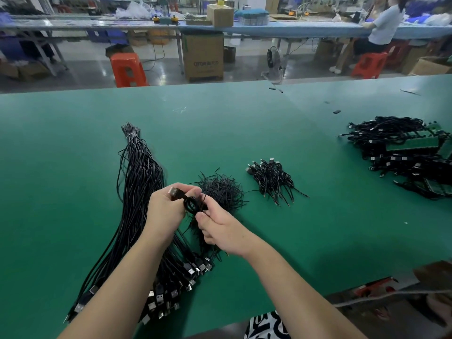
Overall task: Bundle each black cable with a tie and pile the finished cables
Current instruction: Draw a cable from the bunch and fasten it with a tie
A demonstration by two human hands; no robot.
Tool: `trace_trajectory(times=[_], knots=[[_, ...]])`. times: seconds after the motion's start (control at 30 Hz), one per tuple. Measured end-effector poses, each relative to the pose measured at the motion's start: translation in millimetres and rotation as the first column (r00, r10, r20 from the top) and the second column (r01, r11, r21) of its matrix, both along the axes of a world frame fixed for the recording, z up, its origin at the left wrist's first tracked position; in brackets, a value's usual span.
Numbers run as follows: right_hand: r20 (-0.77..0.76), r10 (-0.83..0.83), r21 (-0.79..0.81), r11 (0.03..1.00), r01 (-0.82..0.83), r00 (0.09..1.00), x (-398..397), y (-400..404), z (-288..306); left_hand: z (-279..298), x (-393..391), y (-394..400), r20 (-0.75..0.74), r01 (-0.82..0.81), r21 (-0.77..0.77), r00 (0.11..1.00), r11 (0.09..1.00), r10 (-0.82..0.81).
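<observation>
My left hand (163, 209) grips a coiled black cable (191, 203) by its USB plug end, above the table. My right hand (221, 230) pinches the coil and a thin black tie (204, 198) against it. Under my left arm lies a long bundle of loose black cables (140, 182), bound near its far tip, with USB plugs toward me. A heap of black ties (223, 189) sits just behind my hands. To the right of it rests a small pile of tied cables (272, 178).
The green table (244, 126) spreads wide around my hands. A big heap of cables with green circuit boards (406, 152) lies at the far right. Small black bits are scattered near the far edge. Stools, boxes and a seated person are beyond the table.
</observation>
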State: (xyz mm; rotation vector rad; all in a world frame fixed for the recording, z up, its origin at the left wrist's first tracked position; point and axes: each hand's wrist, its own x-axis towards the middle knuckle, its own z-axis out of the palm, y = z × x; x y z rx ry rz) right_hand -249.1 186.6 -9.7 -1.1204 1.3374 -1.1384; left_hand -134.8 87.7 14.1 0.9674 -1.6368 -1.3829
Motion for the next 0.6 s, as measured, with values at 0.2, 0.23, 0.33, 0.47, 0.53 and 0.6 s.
trace_trajectory(times=[0.2,0.23,0.33,0.47,0.53,0.6], knots=[[-0.013,-0.162,-0.074,0.984,0.161,0.987,-1,-6,-7,-5,5,2,0.026,0.129,0.045,0.991,0.991,-0.130],[-0.006,-0.199,-0.082,0.977,0.197,0.980,-2,-7,-8,-6,6,3,0.059,0.158,0.020,0.986,0.987,-0.159],[0.006,-0.273,-0.077,0.959,0.273,0.962,-6,-12,-8,-5,5,9,0.141,0.157,-0.074,0.979,0.985,-0.145],[0.009,-0.309,-0.019,0.951,0.309,0.951,-7,-12,-7,-5,4,13,0.337,0.142,-0.412,0.942,0.900,0.005],[0.018,-0.317,-0.008,0.948,0.317,0.948,-8,-11,-5,-3,5,15,0.390,0.192,-0.581,0.918,0.791,0.063],[0.043,-0.318,0.010,0.948,0.318,0.947,-9,-9,0,-2,7,16,0.425,0.254,-0.731,0.895,0.633,0.132]])
